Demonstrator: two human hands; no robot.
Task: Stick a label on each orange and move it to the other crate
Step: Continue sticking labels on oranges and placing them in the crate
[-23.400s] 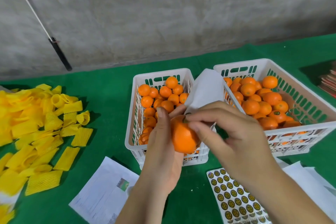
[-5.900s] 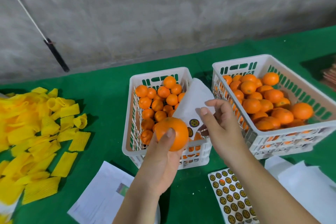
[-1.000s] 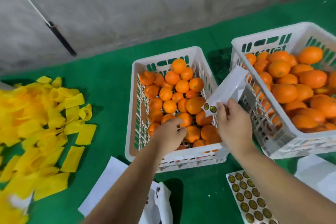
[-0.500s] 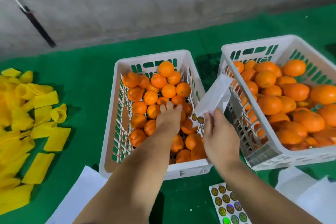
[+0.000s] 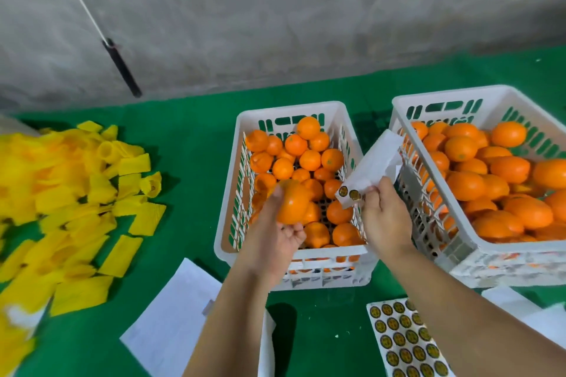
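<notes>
Two white plastic crates stand on the green cloth, both holding several oranges. My left hand [image 5: 272, 242] grips one orange [image 5: 293, 202] and holds it just above the fruit in the left crate [image 5: 225, 236]. My right hand [image 5: 384, 217] pinches a white label backing strip [image 5: 372, 168] with two round stickers [image 5: 349, 192] at its near end, between the two crates. The right crate [image 5: 398, 119] is heaped higher with oranges.
A sheet of round gold-and-black stickers [image 5: 404, 340] lies near my right forearm. White papers [image 5: 171, 318] lie at the front. A pile of yellow foam nets [image 5: 70, 199] covers the left side. A black-handled rod [image 5: 122, 69] leans on the grey wall.
My left hand reached down among the oranges in the left crate, closed on one and has lifted it. My right hand kept hold of the label strip.
</notes>
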